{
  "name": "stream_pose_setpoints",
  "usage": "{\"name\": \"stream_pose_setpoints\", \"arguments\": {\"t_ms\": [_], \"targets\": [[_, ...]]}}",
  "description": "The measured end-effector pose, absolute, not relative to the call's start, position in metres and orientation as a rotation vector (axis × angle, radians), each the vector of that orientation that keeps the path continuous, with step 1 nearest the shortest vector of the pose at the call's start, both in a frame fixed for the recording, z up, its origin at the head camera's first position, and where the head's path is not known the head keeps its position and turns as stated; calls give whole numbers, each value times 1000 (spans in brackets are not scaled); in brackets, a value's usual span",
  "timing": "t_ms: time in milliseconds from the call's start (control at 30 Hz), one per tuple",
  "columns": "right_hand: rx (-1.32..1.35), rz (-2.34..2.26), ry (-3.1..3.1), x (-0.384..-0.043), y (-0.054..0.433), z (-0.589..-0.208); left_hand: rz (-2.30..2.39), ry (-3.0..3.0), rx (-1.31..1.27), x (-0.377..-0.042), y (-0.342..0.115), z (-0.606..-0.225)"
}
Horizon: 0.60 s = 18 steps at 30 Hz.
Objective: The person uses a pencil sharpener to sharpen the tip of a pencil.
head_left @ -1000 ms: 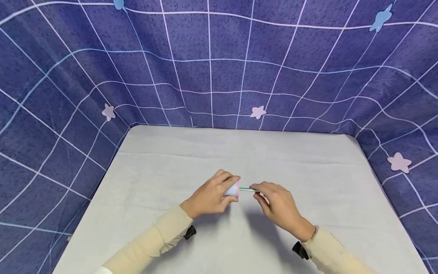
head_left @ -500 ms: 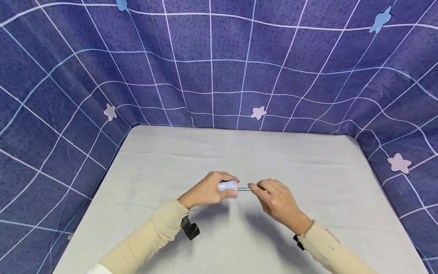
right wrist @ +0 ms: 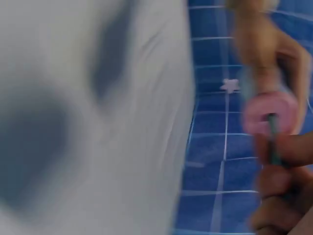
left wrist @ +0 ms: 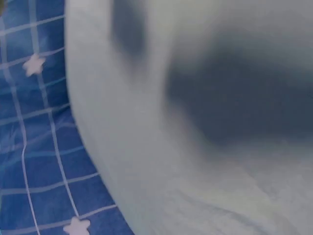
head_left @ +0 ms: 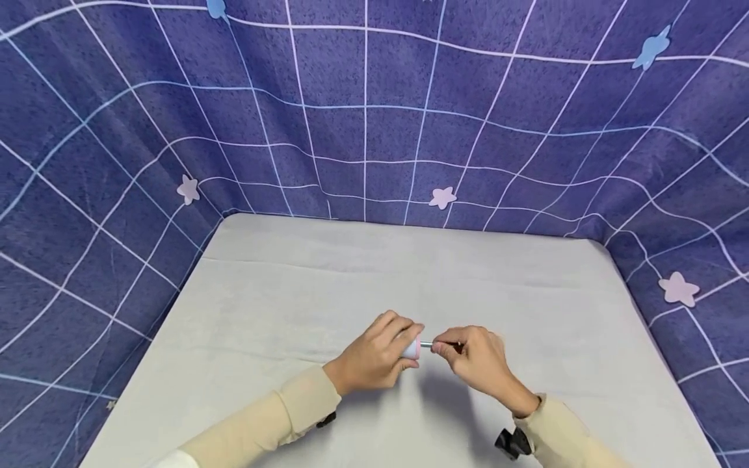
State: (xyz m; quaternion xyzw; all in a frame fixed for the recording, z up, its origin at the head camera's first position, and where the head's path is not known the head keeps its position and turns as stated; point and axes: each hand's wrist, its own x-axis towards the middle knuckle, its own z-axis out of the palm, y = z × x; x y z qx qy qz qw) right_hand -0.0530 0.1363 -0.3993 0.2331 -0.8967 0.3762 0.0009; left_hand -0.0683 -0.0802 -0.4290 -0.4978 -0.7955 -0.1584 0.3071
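Note:
In the head view, my left hand (head_left: pixel 372 357) grips a small pale blue cylinder (head_left: pixel 411 350) with a pink end. A thin greenish rod (head_left: pixel 426 344) sticks out of that end, and my right hand (head_left: pixel 481 361) pinches it between thumb and fingertips. Up close in the right wrist view, the pink end (right wrist: pixel 283 104) is round with a dark hole, and the green rod (right wrist: pixel 274 139) stands at the hole. The rest of the rod is hidden by the right fingers. Both hands are above the table. The left wrist view shows neither hand nor object.
A white-covered table (head_left: pixel 304 286) spreads under both hands, with their shadows on it. Behind and at both sides hangs a blue curtain (head_left: pixel 339 130) with grid lines and stars. Black wrist mounts (head_left: pixel 512 443) show below the sleeves.
The left hand has shifted its hold around the cylinder. Both hands sit slightly lower in the view, and less of the rod shows between the pink end and the right fingertips.

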Motion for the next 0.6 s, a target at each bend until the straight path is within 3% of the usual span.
{"name": "stream_pose_setpoints", "arguments": {"t_ms": [167,267,367,600], "targets": [[416,1992,-3137,-62,143,-396,-113,-1833,-1324,-68,-77,-441],[424,2058,-3160,-64,144,-398,-77,-1812,-1329,-70,-78,-442],[571,1803,-3084,-61,143,-400,-164,-1933,-1341,-73,-82,-437],[921,709,-2463,-61,139,-411,-590,-2343,-1253,-83,-90,-413]]}}
